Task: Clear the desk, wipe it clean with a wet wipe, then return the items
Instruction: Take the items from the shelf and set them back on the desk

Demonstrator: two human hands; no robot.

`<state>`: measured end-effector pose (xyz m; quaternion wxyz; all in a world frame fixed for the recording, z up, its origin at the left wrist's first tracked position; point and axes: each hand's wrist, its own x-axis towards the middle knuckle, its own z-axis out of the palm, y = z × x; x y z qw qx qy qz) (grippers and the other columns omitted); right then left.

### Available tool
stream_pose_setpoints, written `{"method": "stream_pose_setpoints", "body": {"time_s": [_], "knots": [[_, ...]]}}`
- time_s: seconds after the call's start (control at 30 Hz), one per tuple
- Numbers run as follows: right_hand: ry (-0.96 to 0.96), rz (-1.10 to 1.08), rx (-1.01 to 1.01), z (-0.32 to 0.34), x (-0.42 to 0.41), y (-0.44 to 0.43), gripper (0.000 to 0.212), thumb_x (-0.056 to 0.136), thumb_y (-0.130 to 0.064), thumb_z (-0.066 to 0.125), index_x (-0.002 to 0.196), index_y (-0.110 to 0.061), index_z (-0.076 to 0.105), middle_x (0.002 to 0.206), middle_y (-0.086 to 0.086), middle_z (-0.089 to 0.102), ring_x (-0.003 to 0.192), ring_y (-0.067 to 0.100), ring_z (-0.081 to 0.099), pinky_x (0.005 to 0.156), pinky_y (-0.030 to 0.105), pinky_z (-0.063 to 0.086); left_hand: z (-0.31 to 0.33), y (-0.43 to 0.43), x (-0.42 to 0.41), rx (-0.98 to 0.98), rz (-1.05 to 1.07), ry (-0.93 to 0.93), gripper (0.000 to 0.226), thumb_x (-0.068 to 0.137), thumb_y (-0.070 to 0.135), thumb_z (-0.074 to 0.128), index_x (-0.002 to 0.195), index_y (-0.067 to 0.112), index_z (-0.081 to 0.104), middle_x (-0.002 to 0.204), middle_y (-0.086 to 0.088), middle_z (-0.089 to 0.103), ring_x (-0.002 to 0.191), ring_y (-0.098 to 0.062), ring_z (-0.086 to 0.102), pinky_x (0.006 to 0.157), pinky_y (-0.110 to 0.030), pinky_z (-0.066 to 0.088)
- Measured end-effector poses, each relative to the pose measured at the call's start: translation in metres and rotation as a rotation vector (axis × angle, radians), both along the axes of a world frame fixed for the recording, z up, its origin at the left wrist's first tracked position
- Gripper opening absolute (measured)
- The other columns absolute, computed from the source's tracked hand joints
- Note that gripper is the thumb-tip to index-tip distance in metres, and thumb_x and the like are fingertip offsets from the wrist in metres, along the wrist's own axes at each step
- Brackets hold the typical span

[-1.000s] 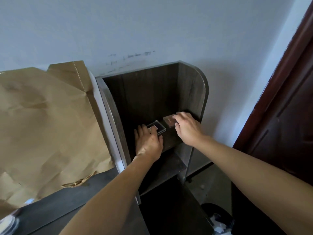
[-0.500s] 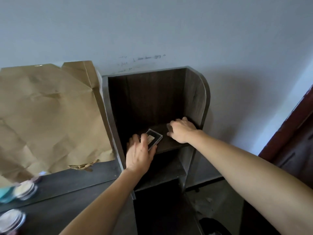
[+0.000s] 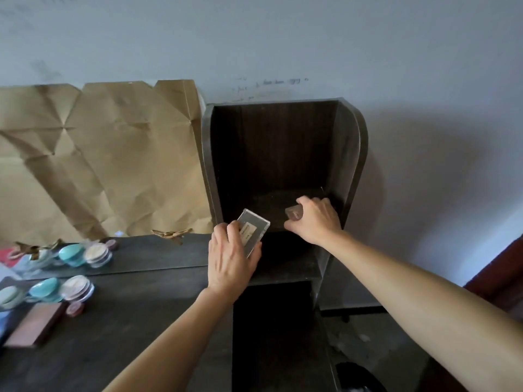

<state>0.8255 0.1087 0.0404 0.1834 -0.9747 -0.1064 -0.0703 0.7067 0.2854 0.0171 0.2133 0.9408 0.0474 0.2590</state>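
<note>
My left hand point(image 3: 229, 256) grips a flat clear plastic case point(image 3: 252, 231) with a label inside, lifted at the front edge of the dark wooden shelf unit point(image 3: 351, 154). My right hand point(image 3: 317, 219) is closed on a small brown compact point(image 3: 294, 213) just above the upper shelf board. The dark desk point(image 3: 147, 306) stretches to the left of the shelf, below my left forearm.
Several round jars, teal and clear-lidded point(image 3: 70, 290), and a flat brown box point(image 3: 34, 325) sit at the desk's left; a mirror strip behind repeats them. Crumpled brown paper point(image 3: 99, 159) leans on the wall. A dark bin point(image 3: 356, 377) stands on the floor, a door point(image 3: 503, 278) at right.
Both hands have drawn back from deep in the shelf toward its front edge, each lifting its item. The view has swung left, and the jars on the desk came into sight.
</note>
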Motion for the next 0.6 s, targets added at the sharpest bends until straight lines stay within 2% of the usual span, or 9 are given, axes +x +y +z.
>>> {"method": "stream_pose_setpoints", "body": {"time_s": [0.1,0.2,0.33,0.47,0.6], "knots": [[-0.093,0.025,0.112,-0.012,-0.024,0.011,0.074,0.062,-0.053,0.067,0.126,-0.018,0.053,0.119,0.001,0.06,0.106,0.025,0.046,0.08,0.034,0.044,-0.012,0.024,-0.02,0.05,-0.011,0.01,0.058,0.077,0.032,0.074,0.12,0.003,0.049,0.105,-0.017,0.056,0.091,-0.033,0.055,0.079,-0.044,0.049],[-0.186,0.093,0.245,-0.028,-0.054,0.03,0.07,0.063,-0.036,0.072,0.126,-0.011,0.056,0.126,0.0,0.056,0.111,0.023,0.044,0.088,0.028,0.041,-0.027,0.054,-0.039,0.06,-0.027,0.044,0.061,0.073,0.03,0.076,0.121,0.004,0.05,0.104,-0.016,0.057,0.091,-0.034,0.054,0.079,-0.045,0.049],[-0.249,0.2,0.292,-0.05,-0.098,0.074,0.065,0.063,-0.023,0.075,0.123,-0.004,0.059,0.128,0.007,0.057,0.117,0.028,0.047,0.093,0.036,0.045,-0.051,0.109,-0.068,0.026,0.011,0.18,0.063,0.072,0.029,0.077,0.123,0.005,0.05,0.104,-0.015,0.055,0.094,-0.036,0.053,0.083,-0.044,0.046],[-0.181,0.248,0.265,-0.078,-0.137,0.143,0.062,0.063,-0.024,0.077,0.119,-0.004,0.061,0.126,0.007,0.058,0.114,0.026,0.049,0.091,0.031,0.044,-0.074,0.188,-0.102,0.06,0.035,0.316,0.069,0.072,0.034,0.075,0.13,0.008,0.047,0.107,-0.012,0.054,0.099,-0.033,0.052,0.086,-0.042,0.044],[-0.036,0.255,0.229,-0.108,-0.157,0.219,0.063,0.064,-0.03,0.076,0.12,-0.006,0.061,0.127,0.006,0.058,0.116,0.024,0.048,0.099,0.032,0.043,-0.092,0.269,-0.131,0.12,0.04,0.419,0.072,0.076,0.042,0.068,0.137,0.016,0.04,0.117,-0.005,0.051,0.107,-0.027,0.049,0.089,-0.038,0.04]]}}
